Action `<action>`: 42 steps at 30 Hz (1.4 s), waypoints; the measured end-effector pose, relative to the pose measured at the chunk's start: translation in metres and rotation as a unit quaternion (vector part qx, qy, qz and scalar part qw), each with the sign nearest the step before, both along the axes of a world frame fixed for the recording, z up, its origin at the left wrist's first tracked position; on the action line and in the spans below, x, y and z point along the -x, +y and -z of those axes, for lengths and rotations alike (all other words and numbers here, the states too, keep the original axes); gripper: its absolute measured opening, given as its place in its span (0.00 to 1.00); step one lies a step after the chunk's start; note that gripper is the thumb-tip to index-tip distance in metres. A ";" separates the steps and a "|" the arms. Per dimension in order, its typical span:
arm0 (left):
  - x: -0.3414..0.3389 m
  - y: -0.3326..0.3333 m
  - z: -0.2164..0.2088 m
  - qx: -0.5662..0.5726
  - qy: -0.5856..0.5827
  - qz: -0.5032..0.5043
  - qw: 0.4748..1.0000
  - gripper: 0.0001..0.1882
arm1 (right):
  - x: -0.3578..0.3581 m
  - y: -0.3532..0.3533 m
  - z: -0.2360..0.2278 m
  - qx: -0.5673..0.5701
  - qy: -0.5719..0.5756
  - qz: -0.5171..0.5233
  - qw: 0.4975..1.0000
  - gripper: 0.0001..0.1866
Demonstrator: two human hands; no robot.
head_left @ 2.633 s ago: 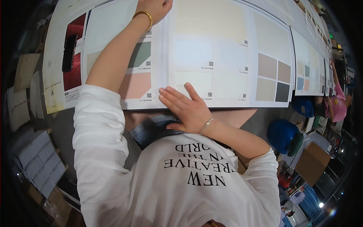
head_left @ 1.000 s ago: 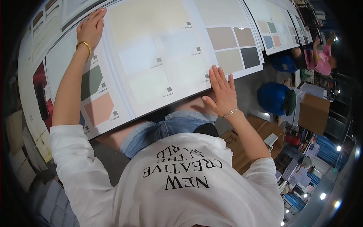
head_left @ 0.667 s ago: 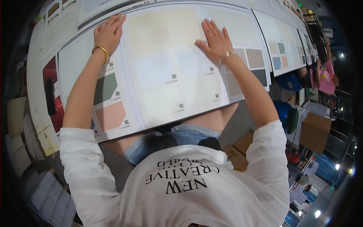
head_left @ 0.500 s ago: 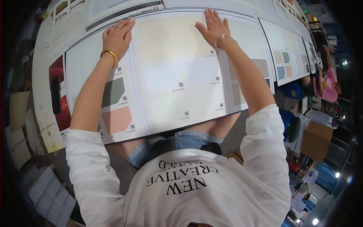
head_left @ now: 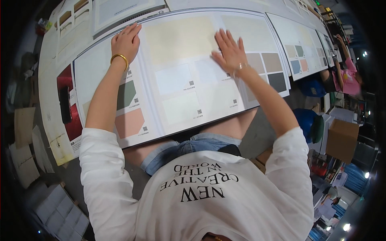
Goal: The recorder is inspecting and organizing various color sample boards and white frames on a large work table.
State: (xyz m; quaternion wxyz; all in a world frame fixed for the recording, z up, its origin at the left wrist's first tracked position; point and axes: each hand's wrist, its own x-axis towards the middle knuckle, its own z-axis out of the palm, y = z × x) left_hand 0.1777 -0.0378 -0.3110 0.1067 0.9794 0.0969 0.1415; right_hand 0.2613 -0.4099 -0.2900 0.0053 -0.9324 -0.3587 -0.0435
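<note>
A wide fold-out colour sample board lies opened across the table's front edge, over my lap. It carries a large cream swatch, pale panels in the middle, and green and salmon swatches at the left. At the right sit taupe and dark grey swatches. My left hand rests on the board's far left part by a fold, fingers extended and close together. My right hand lies flat near the right fold, fingers spread. Neither hand holds anything.
A black object lies on a red-patterned sheet at the left. Another sample board stands beyond mine on the right. A person in pink works farther along. Blue stools and a cardboard box are at the right.
My right hand has slid from the board's far edge toward me, along the right fold. My left hand stays near the far left part. The view has shifted slightly.
</note>
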 end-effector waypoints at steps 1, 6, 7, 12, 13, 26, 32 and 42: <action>0.000 0.001 0.000 -0.001 0.005 -0.006 1.000 0.22 | 0.021 -0.016 -0.001 0.002 0.006 -0.008 1.000 0.42; -0.009 -0.003 0.002 -0.020 0.016 -0.001 1.000 0.23 | 0.147 -0.087 -0.017 -0.015 0.099 -0.046 0.994 0.47; -0.008 -0.003 0.001 -0.022 0.021 -0.007 1.000 0.23 | 0.170 -0.093 -0.025 -0.021 0.151 -0.047 0.987 0.46; -0.005 -0.003 -0.002 -0.060 0.064 -0.028 0.996 0.24 | 0.232 -0.117 -0.031 -0.225 0.303 -0.104 0.920 0.36; -0.008 -0.008 -0.005 -0.076 0.088 -0.034 0.993 0.24 | 0.240 -0.121 -0.031 -0.287 0.352 -0.056 0.889 0.26; 0.154 -0.077 -0.010 -0.138 0.074 0.151 0.976 0.27 | 0.178 -0.128 0.029 -0.572 0.473 0.418 0.524 0.24; 0.287 -0.152 -0.033 -0.024 0.085 0.188 0.978 0.32 | 0.171 -0.114 0.018 -0.577 0.416 0.442 0.546 0.22; 0.344 -0.111 -0.047 0.218 -0.173 -0.157 0.948 0.11 | 0.167 -0.137 0.040 -0.613 0.434 0.382 0.539 0.18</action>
